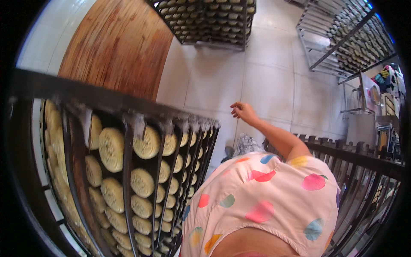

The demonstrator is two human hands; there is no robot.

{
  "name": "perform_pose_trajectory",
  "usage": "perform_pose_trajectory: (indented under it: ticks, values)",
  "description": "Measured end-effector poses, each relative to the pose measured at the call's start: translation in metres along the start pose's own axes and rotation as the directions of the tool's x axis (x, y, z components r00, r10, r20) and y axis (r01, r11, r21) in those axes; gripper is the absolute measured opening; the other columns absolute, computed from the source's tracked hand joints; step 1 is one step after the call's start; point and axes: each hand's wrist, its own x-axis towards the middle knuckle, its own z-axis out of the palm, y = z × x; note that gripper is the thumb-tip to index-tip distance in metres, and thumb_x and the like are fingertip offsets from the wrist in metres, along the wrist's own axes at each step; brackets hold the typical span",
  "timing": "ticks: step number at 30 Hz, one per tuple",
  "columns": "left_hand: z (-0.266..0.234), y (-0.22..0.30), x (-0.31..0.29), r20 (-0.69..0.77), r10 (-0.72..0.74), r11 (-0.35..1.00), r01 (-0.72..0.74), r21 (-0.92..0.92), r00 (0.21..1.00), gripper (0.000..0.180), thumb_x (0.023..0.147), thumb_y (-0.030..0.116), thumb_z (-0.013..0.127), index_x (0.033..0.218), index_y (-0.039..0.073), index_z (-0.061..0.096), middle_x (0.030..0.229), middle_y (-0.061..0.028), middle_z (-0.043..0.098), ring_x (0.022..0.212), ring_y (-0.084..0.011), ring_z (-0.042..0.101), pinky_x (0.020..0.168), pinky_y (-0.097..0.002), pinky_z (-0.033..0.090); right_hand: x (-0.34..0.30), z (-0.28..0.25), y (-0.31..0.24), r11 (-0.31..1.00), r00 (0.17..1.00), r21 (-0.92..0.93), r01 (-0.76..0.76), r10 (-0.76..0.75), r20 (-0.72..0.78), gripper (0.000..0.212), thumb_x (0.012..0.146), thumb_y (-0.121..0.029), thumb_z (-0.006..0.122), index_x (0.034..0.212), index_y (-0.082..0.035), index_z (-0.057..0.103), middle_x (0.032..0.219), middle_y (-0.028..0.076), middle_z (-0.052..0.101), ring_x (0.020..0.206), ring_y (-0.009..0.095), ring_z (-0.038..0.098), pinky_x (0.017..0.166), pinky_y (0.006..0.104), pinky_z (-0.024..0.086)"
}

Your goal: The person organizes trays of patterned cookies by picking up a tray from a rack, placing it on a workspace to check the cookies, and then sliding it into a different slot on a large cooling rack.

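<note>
My right hand [243,112] hangs over the tiled floor with nothing in it, its fingers loosely curled and slightly apart. It touches nothing; the tall dark rack [107,99] on my left is the nearest thing to it. This rack holds several trays of round, pale dough pieces [112,150] with a patterned top. My left hand is out of sight, and my shirt with coloured spots fills the lower middle.
A wooden tabletop [117,47] lies beyond the near rack. Another loaded rack [209,21] stands at the far middle, and a further one [359,38] at the far right. Close on my right is a dark slatted rack [364,158]. Pale floor tiles [269,73] run between them.
</note>
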Motion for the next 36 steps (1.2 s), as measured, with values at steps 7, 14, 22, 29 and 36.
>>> perform_pose_trajectory:
  ticks: [7,14,22,29,36]
  values:
    - [0.149,0.163,-0.015,0.409,0.237,0.971,-0.208,-0.117,0.881,0.03,0.091,0.026,0.053,0.098,-0.003,0.054,0.084,-0.016,0.061,0.072,-0.0257,0.06,0.067,-0.0376,0.05,0.086,-0.124,-0.046,0.991,0.98,0.121,0.054,-0.03,-0.195,0.023,0.092,-0.011,0.046,0.108,0.002,0.058,0.083,0.011,0.066,0.07,0.016,0.065,0.059,0.0264,0.053]
    - [0.282,0.306,-0.094,0.551,0.256,0.966,-0.198,-0.165,0.794,0.028,0.089,0.025,0.056,0.096,-0.002,0.056,0.082,-0.0138,0.062,0.07,-0.0222,0.06,0.064,-0.0358,0.051,0.22,-0.292,-0.14,0.94,0.875,-0.017,0.34,-0.323,-0.361,0.022,0.092,-0.012,0.048,0.107,0.0,0.06,0.085,0.011,0.066,0.075,0.015,0.065,0.063,0.0264,0.052]
    - [0.37,0.401,-0.161,0.554,0.537,0.836,-0.49,-0.248,0.636,0.026,0.087,0.024,0.06,0.095,0.0,0.058,0.08,-0.0113,0.064,0.068,-0.0183,0.061,0.062,-0.0338,0.051,0.313,-0.365,-0.278,0.702,0.581,-0.366,0.611,-0.712,-0.395,0.027,0.088,-0.015,0.059,0.112,-0.003,0.059,0.098,0.009,0.066,0.086,0.016,0.063,0.074,0.0287,0.049]
    - [0.444,0.641,-0.155,0.552,0.627,0.778,-0.427,-0.46,0.549,0.021,0.087,0.023,0.059,0.089,0.002,0.063,0.069,-0.0051,0.063,0.06,-0.0132,0.059,0.054,-0.0289,0.047,0.356,-0.357,-0.362,0.563,0.437,-0.573,0.596,-0.826,-0.356,0.054,0.084,-0.017,0.065,0.131,-0.001,0.042,0.126,0.02,0.05,0.117,0.029,0.049,0.099,0.0348,0.037]
    - [0.479,0.965,-0.015,0.079,0.84,0.476,-0.658,-0.583,0.537,0.03,0.088,0.026,0.057,0.099,-0.001,0.06,0.085,-0.0137,0.065,0.078,-0.0243,0.062,0.072,-0.0345,0.048,0.403,-0.348,-0.381,0.646,0.395,-0.547,0.533,-0.762,-0.514,0.056,0.084,-0.014,0.066,0.131,0.003,0.041,0.128,0.015,0.049,0.121,0.022,0.044,0.103,0.0333,0.031]
